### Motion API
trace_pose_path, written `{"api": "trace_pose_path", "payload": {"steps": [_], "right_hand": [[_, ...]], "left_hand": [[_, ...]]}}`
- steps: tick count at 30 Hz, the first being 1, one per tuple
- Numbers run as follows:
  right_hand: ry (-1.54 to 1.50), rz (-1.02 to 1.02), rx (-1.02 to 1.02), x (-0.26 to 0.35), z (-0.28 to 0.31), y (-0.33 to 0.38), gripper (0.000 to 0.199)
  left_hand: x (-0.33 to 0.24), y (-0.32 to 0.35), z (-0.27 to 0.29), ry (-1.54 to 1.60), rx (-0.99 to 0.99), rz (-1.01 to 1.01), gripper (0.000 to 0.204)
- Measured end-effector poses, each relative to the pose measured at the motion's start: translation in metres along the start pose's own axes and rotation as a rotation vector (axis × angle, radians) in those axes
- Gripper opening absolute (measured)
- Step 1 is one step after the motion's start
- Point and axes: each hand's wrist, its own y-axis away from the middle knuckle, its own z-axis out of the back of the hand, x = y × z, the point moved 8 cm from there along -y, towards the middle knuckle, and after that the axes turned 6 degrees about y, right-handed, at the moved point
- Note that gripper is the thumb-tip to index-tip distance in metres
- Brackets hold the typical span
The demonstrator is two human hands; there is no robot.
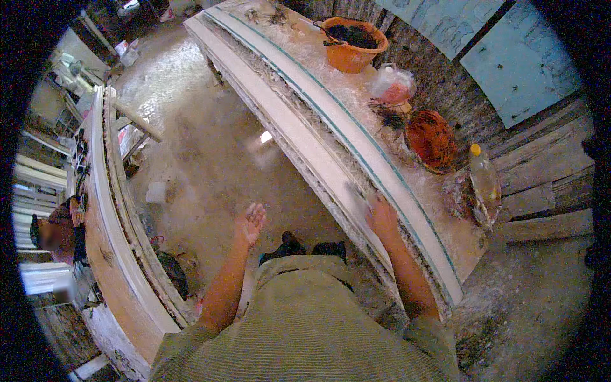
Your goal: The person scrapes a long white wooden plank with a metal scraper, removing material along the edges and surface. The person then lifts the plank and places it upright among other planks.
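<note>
My right hand [383,218] is over a long bench on my right, its fingers closed on a flat grey tool [358,195] that is blurred, so its exact kind does not show. The tool meets the long white plaster-like strip [305,137] along the bench's near side. Beside it runs a second white strip with teal edges [363,137], and rough crumbly residue lies between the two. My left hand [253,221] hangs over the floor, palm turned up, fingers loosely apart, holding nothing.
On the bench's far side stand an orange bucket [354,46] of dark material, a clear bag [392,85], an orange-red basin [431,141] and a yellow-capped bottle [484,175]. Another long bench [118,254] curves along the left, with a person [60,232] beyond it.
</note>
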Motion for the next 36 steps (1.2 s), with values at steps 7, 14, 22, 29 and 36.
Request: {"api": "trace_pose_path", "payload": {"steps": [7,14,22,29,36], "right_hand": [[0.081,0.036,0.034,0.076,-0.068,-0.162,0.031],[-0.535,-0.558,0.160,-0.079,-0.033,0.086,0.044],[-0.528,-0.869,0.242,-0.082,-0.085,0.072,0.040],[-0.489,-0.404,0.055,0.072,-0.139,-0.235,0.039],[-0.054,-0.044,0.108,0.124,-0.104,-0.312,0.044]], "left_hand": [[-0.093,-0.034,-0.053,0.011,0.058,-0.079,0.043],[-0.137,0.008,0.052,0.048,-0.250,-0.190,0.048],[-0.143,-0.021,0.074,0.240,-0.365,-0.024,0.050],[-0.186,-0.127,-0.118,-0.235,-0.087,-0.061,0.053],[-0.262,-0.142,-0.150,-0.217,0.023,-0.176,0.052]]}}
